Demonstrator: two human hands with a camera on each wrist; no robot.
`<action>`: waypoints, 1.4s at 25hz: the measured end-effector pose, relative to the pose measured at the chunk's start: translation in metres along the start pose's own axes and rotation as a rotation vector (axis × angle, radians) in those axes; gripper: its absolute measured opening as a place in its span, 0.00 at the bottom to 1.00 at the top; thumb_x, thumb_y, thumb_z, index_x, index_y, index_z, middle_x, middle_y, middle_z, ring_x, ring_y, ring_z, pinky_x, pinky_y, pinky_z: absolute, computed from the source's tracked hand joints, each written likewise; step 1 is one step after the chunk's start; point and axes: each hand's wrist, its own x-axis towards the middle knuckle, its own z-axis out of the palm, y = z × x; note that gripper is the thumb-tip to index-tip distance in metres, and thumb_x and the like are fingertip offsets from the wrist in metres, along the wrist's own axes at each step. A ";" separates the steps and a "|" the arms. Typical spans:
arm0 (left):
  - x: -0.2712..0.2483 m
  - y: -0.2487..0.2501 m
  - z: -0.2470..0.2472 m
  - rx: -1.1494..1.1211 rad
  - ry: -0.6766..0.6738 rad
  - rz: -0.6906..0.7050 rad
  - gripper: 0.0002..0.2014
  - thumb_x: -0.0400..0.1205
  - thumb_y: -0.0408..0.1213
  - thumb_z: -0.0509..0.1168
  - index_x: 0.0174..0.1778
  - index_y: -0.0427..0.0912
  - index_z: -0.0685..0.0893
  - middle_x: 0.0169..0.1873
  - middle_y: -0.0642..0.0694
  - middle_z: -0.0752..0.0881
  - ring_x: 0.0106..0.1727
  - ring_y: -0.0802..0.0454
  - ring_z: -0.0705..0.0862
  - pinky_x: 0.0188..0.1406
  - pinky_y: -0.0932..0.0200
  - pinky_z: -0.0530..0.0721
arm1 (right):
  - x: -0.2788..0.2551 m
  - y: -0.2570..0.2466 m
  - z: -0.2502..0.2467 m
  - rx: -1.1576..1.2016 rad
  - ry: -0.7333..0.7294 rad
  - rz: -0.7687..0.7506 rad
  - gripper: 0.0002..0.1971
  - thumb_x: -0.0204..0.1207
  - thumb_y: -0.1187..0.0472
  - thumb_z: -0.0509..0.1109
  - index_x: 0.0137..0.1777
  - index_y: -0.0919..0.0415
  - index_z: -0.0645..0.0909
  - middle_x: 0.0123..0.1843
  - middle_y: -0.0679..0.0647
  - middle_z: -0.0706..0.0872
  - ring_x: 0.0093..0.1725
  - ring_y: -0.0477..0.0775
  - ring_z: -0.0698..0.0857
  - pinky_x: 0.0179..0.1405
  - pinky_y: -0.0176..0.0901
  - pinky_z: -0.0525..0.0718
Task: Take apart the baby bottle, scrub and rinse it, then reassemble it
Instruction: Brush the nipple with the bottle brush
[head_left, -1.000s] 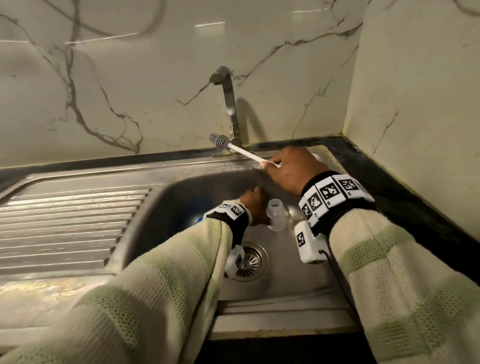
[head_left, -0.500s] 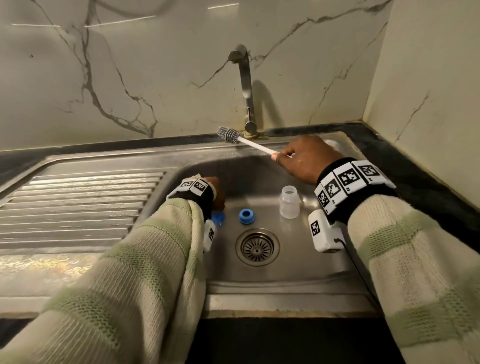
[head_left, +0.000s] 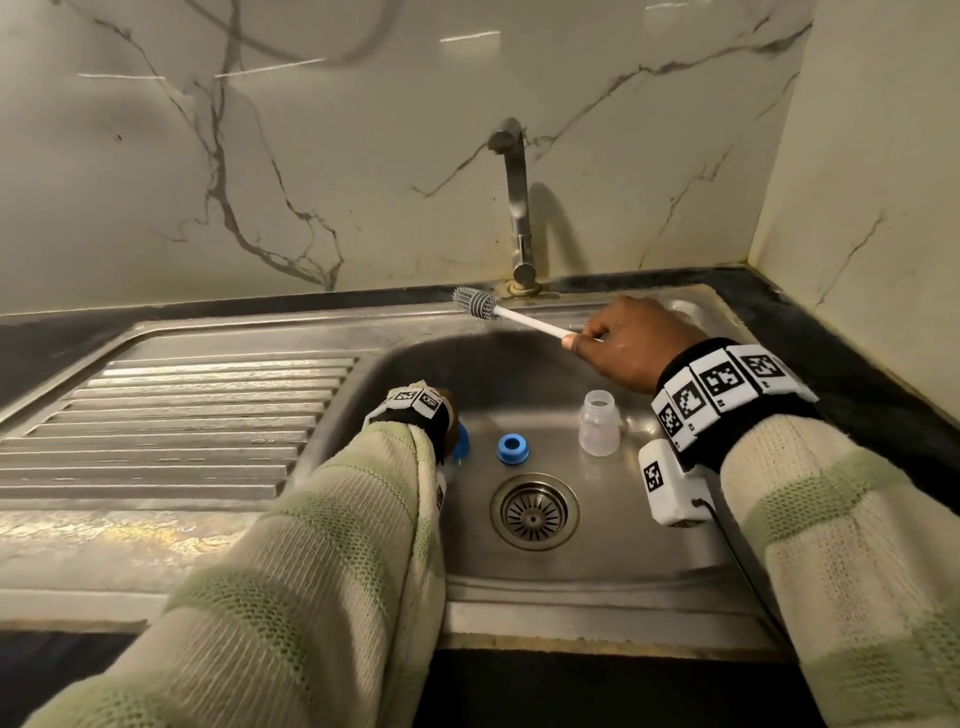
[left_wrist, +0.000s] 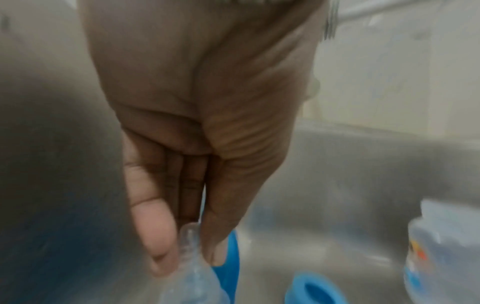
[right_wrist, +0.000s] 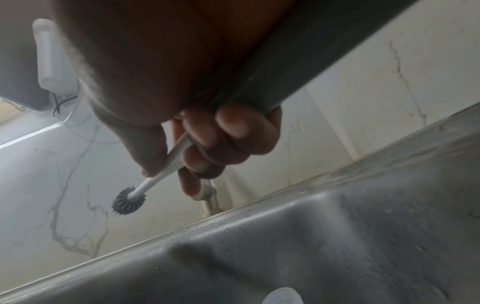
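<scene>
The clear bottle body (head_left: 600, 423) stands upright and open-mouthed on the sink floor, with a blue screw ring (head_left: 512, 449) to its left. Further left, my left hand (head_left: 445, 404) is low in the basin, mostly hidden behind its wristband. In the left wrist view, my left hand (left_wrist: 187, 255) pinches the tip of the clear silicone nipple (left_wrist: 191, 236) between thumb and fingers, with another blue part (left_wrist: 231, 253) right behind it. My right hand (head_left: 623, 343) grips the white handle of the bottle brush (head_left: 475, 303), held above the basin's back rim; its grey head (right_wrist: 128, 202) points left.
The tap (head_left: 514, 208) rises from the sink's back edge, and no water shows running. The drain (head_left: 535, 512) lies in front of the bottle parts. A ribbed drainboard (head_left: 171, 415) extends left. Marble walls close the back and right side.
My left hand let go of the bottle body, moved left across the basin and now pinches the nipple. The bottle stands alone. My right hand keeps the brush raised.
</scene>
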 end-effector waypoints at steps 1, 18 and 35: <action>-0.009 -0.003 -0.010 -0.038 0.032 -0.007 0.12 0.63 0.48 0.79 0.31 0.46 0.86 0.42 0.43 0.90 0.47 0.40 0.90 0.53 0.45 0.89 | 0.000 -0.001 0.000 0.002 -0.008 -0.001 0.18 0.78 0.43 0.68 0.40 0.56 0.89 0.34 0.53 0.86 0.35 0.51 0.83 0.33 0.40 0.74; -0.080 -0.040 -0.048 -1.629 0.637 0.165 0.08 0.82 0.28 0.70 0.36 0.39 0.87 0.20 0.51 0.85 0.29 0.51 0.83 0.37 0.62 0.86 | -0.019 -0.023 -0.005 0.023 -0.045 -0.098 0.18 0.79 0.44 0.67 0.37 0.57 0.87 0.32 0.55 0.86 0.37 0.57 0.84 0.40 0.47 0.81; -0.066 -0.028 -0.049 -1.909 0.404 0.291 0.08 0.84 0.29 0.67 0.57 0.31 0.84 0.41 0.38 0.85 0.33 0.51 0.87 0.36 0.59 0.89 | -0.022 -0.013 -0.015 0.053 -0.096 -0.128 0.15 0.77 0.47 0.73 0.39 0.58 0.89 0.24 0.47 0.81 0.18 0.38 0.75 0.20 0.27 0.72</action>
